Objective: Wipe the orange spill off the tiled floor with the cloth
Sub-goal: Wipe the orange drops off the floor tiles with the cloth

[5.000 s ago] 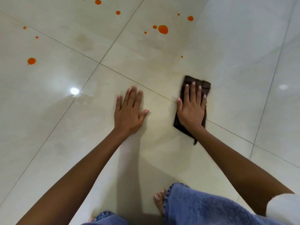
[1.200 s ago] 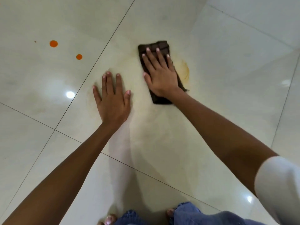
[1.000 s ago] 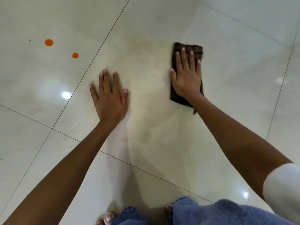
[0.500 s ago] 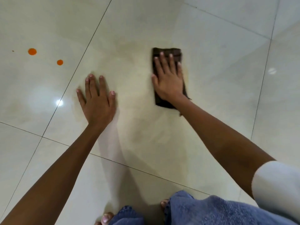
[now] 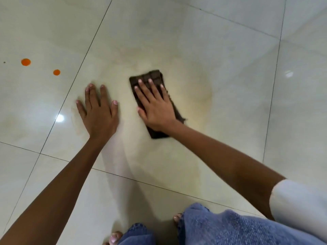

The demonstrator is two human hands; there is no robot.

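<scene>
A folded dark brown cloth [image 5: 151,76] lies flat on the glossy cream tiled floor [image 5: 221,50]. My right hand [image 5: 155,105] presses on it with fingers spread, covering most of it. My left hand [image 5: 98,110] rests palm down on the bare tile just left of the cloth, holding nothing. Two round orange drops sit at the far left: a larger one [image 5: 26,62] and a smaller one [image 5: 56,72]. A faint yellowish smear [image 5: 203,92] stains the tile to the right of the cloth.
Dark grout lines cross the floor; one [image 5: 77,71] runs between my left hand and the orange drops. My knees in blue jeans [image 5: 230,228] and bare toes [image 5: 115,237] are at the bottom edge. A ceiling light glares [image 5: 59,118] off the tile.
My right hand has slid the cloth back and forth across the tile, now down and left, closer to my left hand. The left hand stayed planted. The orange drops here have been wiped to a smear.
</scene>
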